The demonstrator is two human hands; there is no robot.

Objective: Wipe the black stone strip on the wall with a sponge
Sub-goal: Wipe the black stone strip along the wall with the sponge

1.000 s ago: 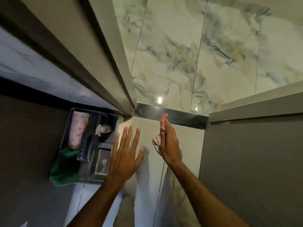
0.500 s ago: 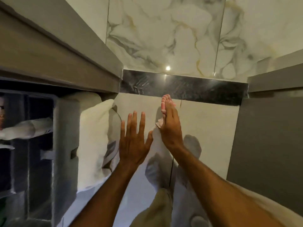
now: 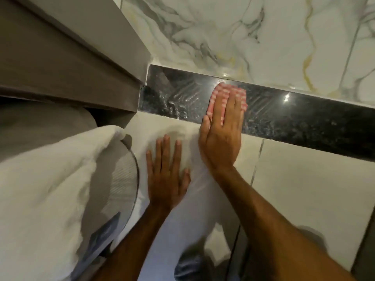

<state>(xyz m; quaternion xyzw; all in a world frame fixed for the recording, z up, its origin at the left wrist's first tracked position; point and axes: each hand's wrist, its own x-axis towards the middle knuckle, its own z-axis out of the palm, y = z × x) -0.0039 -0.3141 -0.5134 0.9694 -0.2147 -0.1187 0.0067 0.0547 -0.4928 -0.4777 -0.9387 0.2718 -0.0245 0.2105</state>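
Observation:
A glossy black stone strip (image 3: 294, 116) runs across the wall between veined marble tiles above and plain cream tiles below. Its left part shows wet streak marks. My right hand (image 3: 221, 136) lies flat on the strip and presses a pink-and-white checked sponge (image 3: 219, 92) against it, fingers stretched over the sponge. My left hand (image 3: 165, 173) rests flat on the cream tile just below the strip, fingers apart, holding nothing.
A brown wooden frame (image 3: 71, 63) juts out at the upper left and meets the strip's left end. A white towel (image 3: 50, 189) bulges at the lower left. A dark panel edge (image 3: 365, 240) stands at the lower right.
The view has closed in on the wall. My right hand has risen from the cream tile onto the black strip with the sponge; my left hand has settled flat on the tile.

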